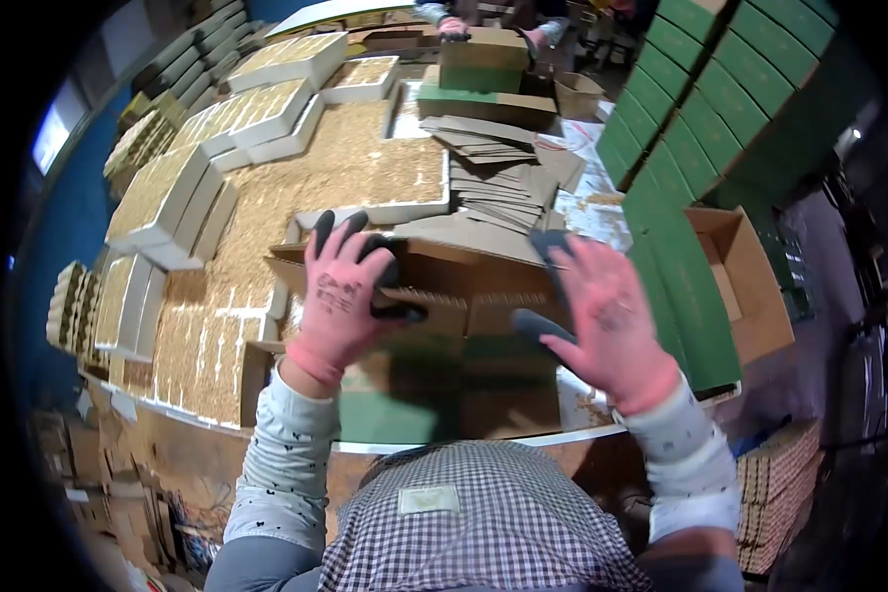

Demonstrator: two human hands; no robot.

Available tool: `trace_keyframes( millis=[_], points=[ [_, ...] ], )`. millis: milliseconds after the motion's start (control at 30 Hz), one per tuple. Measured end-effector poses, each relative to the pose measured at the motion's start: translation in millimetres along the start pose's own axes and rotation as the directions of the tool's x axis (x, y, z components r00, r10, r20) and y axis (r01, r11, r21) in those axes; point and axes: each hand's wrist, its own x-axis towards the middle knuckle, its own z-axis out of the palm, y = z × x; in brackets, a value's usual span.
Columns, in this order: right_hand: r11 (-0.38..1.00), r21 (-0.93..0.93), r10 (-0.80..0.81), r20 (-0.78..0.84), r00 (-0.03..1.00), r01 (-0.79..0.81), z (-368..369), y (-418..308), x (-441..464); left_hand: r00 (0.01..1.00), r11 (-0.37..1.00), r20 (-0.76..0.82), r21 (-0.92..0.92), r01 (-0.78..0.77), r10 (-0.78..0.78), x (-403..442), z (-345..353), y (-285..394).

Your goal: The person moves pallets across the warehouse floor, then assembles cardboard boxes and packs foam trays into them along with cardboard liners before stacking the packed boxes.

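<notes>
A brown and green cardboard box (405, 400) lies right in front of me at the table's edge, with raised flaps and an open, shadowed inside. My left hand (340, 301), in a pink glove with dark fingertips, hovers over the box's left part with its fingers apart. Whether the fingertips touch the flap is unclear. At the box's right side my right hand (610, 321), in a matching glove, has its fingers and thumb stretched out and holds nothing. Just beyond the box lies a pile of flat cardboard pieces (498, 183).
White trays (178, 202) filled with tan pieces are stacked at the left. Green boxes (701, 128) rise in tall stacks at the right, near an open carton (735, 281). Across the table, another person's gloved hands (454, 28) are at a green-brown box (481, 61).
</notes>
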Motion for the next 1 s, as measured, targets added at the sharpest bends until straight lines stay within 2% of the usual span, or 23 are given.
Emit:
trace_keyframes(
  millis=[67,100,133,200,233,267,333,367,400,467,533,567,600,633,667,700,733,800,833,867,933,967,1000],
  points=[
    [0.995,0.085,-0.08,0.479,0.874,0.044,41.1,-1.6,21.1,1.0,1.0,0.028,0.019,0.001,-0.001,-33.2,18.8,2.8],
    [0.987,0.112,-0.145,0.268,0.952,0.118,60.2,13.6,23.0,0.998,0.998,-0.001,-0.011,-0.063,0.063,-49.0,18.2,1.7],
    [0.975,0.037,-0.222,0.146,0.964,0.219,77.0,27.7,31.3,0.991,0.991,-0.034,-0.038,-0.129,0.128,-62.6,15.9,1.4],
    [0.981,0.157,-0.156,0.289,0.945,0.114,53.1,17.3,71.9,0.956,0.951,-0.048,-0.103,-0.293,0.289,-90.5,3.5,11.5],
    [0.983,0.085,-0.17,0.103,0.98,0.162,66.8,13.4,89.9,0.901,0.886,0.018,-0.192,-0.422,0.433,-98.6,-7.7,16.9],
    [0.987,0.012,-0.16,0.041,0.986,0.16,70.3,0.9,103.8,0.804,0.771,0.069,-0.342,-0.538,0.591,-96.0,-23.3,19.5],
    [0.967,0.009,-0.251,0.193,0.949,0.254,109.1,-31.0,104.7,0.853,0.824,0.336,-0.539,-0.173,0.399,-89.1,-57.4,4.0],
    [0.986,0.013,-0.159,0.315,0.936,0.163,92.3,-42.8,111.9,0.882,0.805,0.3,-0.577,-0.135,0.364,-78.5,-60.6,-16.9],
    [0.974,0.022,-0.227,0.17,0.959,0.226,81.6,-44.0,112.0,0.998,0.938,0.067,-0.347,0.025,-0.002,-80.7,-47.5,-21.3],
    [0.943,0.019,-0.328,-0.118,0.937,0.332,62.0,-34.1,94.3,0.916,0.914,-0.052,0.068,0.401,-0.398,-68.4,-0.9,-37.0],
    [0.727,0.624,-0.502,0.197,0.842,0.288,25.2,-5.8,60.2,0.934,0.945,0.148,0.085,0.316,-0.325,-63.3,-5.4,-41.4],
    [0.721,0.631,-0.608,0.379,0.698,0.286,17.8,-3.2,46.0,0.926,0.956,0.27,-0.054,0.288,-0.263,-55.1,-15.1,-37.4],
    [0.716,0.639,-0.677,0.54,0.501,0.279,13.3,-2.9,32.1,0.92,0.986,0.368,-0.044,0.164,-0.136,-48.1,-17.5,-34.9],
    [0.791,0.565,-0.517,0.412,0.75,0.235,18.8,-32.2,28.4,0.93,0.99,0.352,-0.04,0.132,-0.11,-44.0,-5.4,-37.4],
    [0.899,0.428,-0.225,0.281,0.933,0.088,61.7,-59.5,12.7,0.937,0.995,0.34,-0.032,0.095,-0.078,-39.0,10.2,-42.0],
    [0.891,0.454,-0.147,0.23,0.962,0.028,117.7,-79.2,-3.9,0.94,0.997,0.334,0.006,0.078,-0.076,-27.7,19.6,-42.9],
    [0.927,0.037,-0.334,0.53,0.779,0.372,160.6,-82.8,-15.9,0.911,0.993,0.396,0.027,0.114,-0.116,-15.2,35.5,-41.5],
    [0.872,0.394,-0.464,0.468,0.752,0.292,155.3,-59.4,24.5,0.891,0.977,0.402,0.092,0.191,-0.212,-2.4,73.2,-37.0],
    [0.917,0.365,-0.329,0.464,0.823,0.16,102.4,-37.3,54.5,0.984,0.981,-0.062,-0.111,0.161,-0.168,-17.7,110.1,-51.3],
    [0.941,0.338,-0.19,0.458,0.868,0.028,50.8,-12.7,74.7,0.987,0.987,-0.032,-0.034,0.159,-0.16,-22.4,104.2,-46.9],
    [0.989,0.094,0.081,0.326,0.942,-0.117,105.4,32.1,68.3,0.97,0.973,-0.105,-0.092,0.21,-0.219,-20.8,82.5,-39.5],
    [0.982,0.154,0.07,0.223,0.972,-0.106,117.7,14.5,60.3,0.913,0.972,-0.334,-0.067,0.224,-0.234,-24.0,78.0,-37.4],
    [0.974,0.21,0.058,0.118,0.991,-0.082,130.0,-3.3,52.1,0.871,0.96,-0.405,-0.084,0.268,-0.279,-25.9,75.9,-40.7]
  ],
)
